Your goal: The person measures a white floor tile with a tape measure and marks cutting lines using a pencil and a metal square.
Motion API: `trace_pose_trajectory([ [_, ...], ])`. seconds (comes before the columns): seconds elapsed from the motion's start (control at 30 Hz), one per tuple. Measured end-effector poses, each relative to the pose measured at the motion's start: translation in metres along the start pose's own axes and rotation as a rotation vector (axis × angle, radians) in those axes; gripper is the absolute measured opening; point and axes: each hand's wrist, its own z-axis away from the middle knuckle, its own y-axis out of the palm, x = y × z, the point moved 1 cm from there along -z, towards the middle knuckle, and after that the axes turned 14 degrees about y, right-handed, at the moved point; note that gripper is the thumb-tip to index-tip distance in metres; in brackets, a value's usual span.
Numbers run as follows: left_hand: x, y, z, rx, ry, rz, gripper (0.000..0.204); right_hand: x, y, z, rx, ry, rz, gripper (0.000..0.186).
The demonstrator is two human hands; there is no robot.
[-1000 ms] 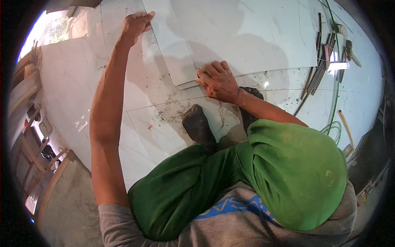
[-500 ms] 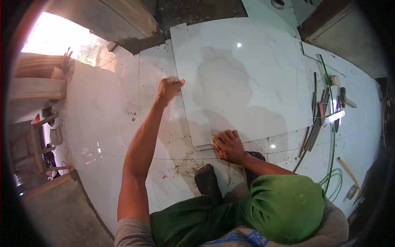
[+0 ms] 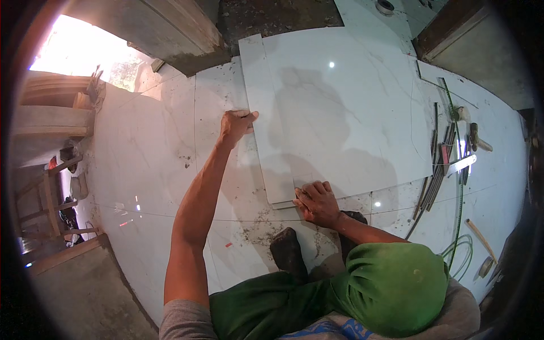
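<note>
A large white marbled tile (image 3: 362, 113) lies on the floor in front of me, with a narrow white tile strip (image 3: 269, 141) along its left side. My left hand (image 3: 237, 127) is closed at the strip's left edge, thumb on top and fingers curled beside it. By the strip's near right corner, my right hand (image 3: 318, 204) rests low with bent fingers on the tile's near edge. Whatever its fingers hold, if anything, is hidden.
My dark shoes (image 3: 288, 249) and green-clothed knee (image 3: 396, 283) are close below. On the right lie several thin dark rods (image 3: 439, 175), a green hose-like line (image 3: 458, 209), a hammer (image 3: 479, 139) and a tape roll (image 3: 485, 266). Concrete pillars (image 3: 170, 34) stand beyond.
The whole view has shifted slightly. Both hands keep nearly the same places on the tile strip and tile.
</note>
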Motion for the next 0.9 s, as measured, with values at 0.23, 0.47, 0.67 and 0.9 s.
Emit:
trace_pose_trajectory([
  [0.23,-0.0028,-0.0052,-0.0006,0.016,0.011,-0.034,0.037,0.0024,0.0004,-0.0024,-0.012,-0.006,-0.004,0.035],
  [0.47,-0.0048,-0.0064,-0.0004,0.025,0.038,-0.042,0.039,0.0040,-0.0010,-0.0025,0.009,0.004,0.000,0.034],
  [0.67,-0.0052,-0.0021,-0.0014,0.005,0.025,-0.064,0.040,0.0010,0.0015,-0.0010,-0.011,-0.009,0.000,0.034],
  [0.9,0.0000,-0.0058,-0.0015,-0.006,0.005,-0.074,0.027,0.0028,-0.0002,0.0035,0.017,0.007,0.013,0.035],
])
